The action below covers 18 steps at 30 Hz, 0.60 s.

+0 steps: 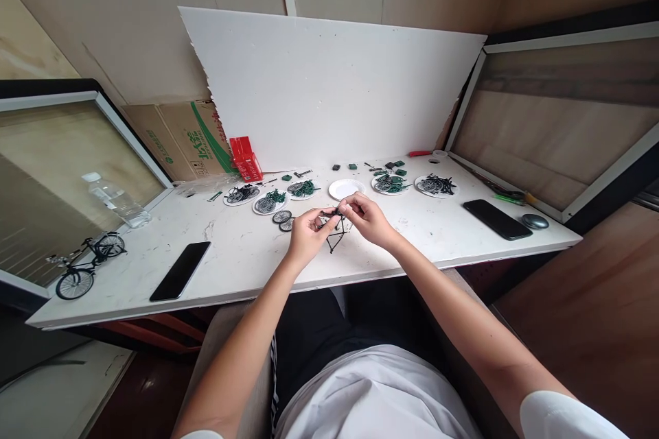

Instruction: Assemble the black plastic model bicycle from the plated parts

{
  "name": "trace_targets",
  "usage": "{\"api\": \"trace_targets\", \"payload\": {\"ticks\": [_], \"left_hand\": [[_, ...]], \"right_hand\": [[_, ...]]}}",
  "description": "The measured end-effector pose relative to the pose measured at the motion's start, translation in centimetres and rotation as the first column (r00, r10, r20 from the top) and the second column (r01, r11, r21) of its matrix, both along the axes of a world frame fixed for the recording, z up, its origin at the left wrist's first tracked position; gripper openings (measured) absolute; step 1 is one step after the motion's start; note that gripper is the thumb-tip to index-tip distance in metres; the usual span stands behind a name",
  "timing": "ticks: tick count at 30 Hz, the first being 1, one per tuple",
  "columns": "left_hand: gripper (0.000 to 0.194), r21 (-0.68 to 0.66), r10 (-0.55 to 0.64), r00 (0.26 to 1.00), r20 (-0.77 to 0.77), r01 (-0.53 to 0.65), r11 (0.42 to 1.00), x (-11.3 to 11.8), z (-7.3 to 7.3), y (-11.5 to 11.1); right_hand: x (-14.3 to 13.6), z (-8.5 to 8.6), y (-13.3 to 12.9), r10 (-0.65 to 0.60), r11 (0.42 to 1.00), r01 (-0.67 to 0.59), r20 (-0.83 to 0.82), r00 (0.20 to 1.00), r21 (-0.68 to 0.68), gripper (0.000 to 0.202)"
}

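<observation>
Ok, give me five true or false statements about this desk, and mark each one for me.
1. The left hand and right hand are both holding a small black bike frame. True.
2. The whole toy bike is at the right end of the desk. False: the toy bike is at the left end of the desk.
3. The mouse is beside the right phone. True.
4. Two loose wheels are inside the red box. False: the loose wheels are on the desk, near the left hand.
5. The water bottle has a white cap. True.
</observation>
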<state>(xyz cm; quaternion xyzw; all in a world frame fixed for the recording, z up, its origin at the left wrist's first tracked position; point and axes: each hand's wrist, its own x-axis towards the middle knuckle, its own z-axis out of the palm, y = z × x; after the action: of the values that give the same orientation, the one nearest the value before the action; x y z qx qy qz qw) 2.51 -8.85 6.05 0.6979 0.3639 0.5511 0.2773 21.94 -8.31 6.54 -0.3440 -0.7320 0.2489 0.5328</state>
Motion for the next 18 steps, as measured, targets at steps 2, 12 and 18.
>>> {"api": "trace_targets", "payload": {"ticks": [2, 12, 18], "left_hand": [[0.037, -0.003, -0.009, 1.000, 0.009, 0.009, 1.000, 0.03, 0.18, -0.15], [0.037, -0.035, -0.051, 0.996, 0.072, 0.054, 0.998, 0.18, 0.55, -0.32], [0.037, -0.053, -0.065, 0.994, 0.091, 0.070, 0.996, 0.24, 0.70, -0.42]], "right_hand": [[0.00, 0.03, -0.02, 0.017, 0.999, -0.017, -0.011, 1.000, -0.030, 0.048], [-0.40, -0.02, -0.18, 0.097, 0.974, -0.127, -0.160, 0.982, -0.188, 0.053], [-0.60, -0.13, -0.14, 0.096, 0.970, -0.132, -0.180, 0.979, -0.205, 0.057]]}}
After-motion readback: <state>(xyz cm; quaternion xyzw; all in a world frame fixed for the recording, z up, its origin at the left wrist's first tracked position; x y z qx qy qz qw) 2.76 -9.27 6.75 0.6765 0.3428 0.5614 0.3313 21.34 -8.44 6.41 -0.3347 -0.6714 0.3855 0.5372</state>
